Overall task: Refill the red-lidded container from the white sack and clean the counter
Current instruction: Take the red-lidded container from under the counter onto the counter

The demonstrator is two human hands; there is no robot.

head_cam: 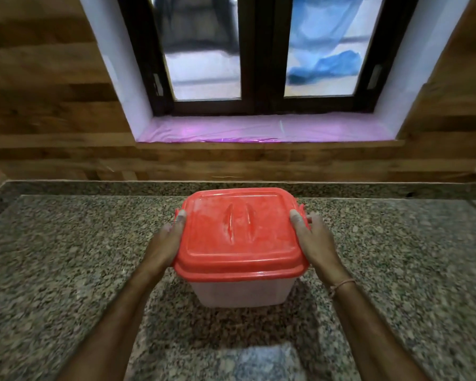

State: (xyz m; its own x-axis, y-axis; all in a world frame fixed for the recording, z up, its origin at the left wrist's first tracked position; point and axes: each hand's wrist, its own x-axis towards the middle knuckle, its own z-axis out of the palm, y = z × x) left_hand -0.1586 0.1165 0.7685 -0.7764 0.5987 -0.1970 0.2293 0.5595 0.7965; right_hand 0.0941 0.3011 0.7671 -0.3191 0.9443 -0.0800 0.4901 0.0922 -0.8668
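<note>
Forearms (116, 325), two, mine, reaching in from the near edge over the desk (66, 257), speckled granite.

Left grip (164, 243): clasped on the left side of the container (239, 291), thumb laid on the rim of the lid (239, 232), fingers hidden behind the edge.

Right grip (313, 240): matching hold on the right side, thumb on the rim, fingers curled by the red latch (302, 213). Thread band (341, 284) at the wrist.

Container: mid-desk, straight before me, below the window (259, 50). Lid seated, dusted white. Whether the base rests on the desk or hangs just clear, I cannot tell.

Handling, my estimate: translucent tub, stiff but thin-walled. Contents unreadable through the wall, but a refill suggests little inside, so probably light. Walls may flex if squeezed, and the powdery lid may slip under my thumbs. Best purchase is under the lid's lip at both sides. For opening, use the side latches. The ridges (239, 215) on top offer little to hold.

Sack: not in view.
</note>
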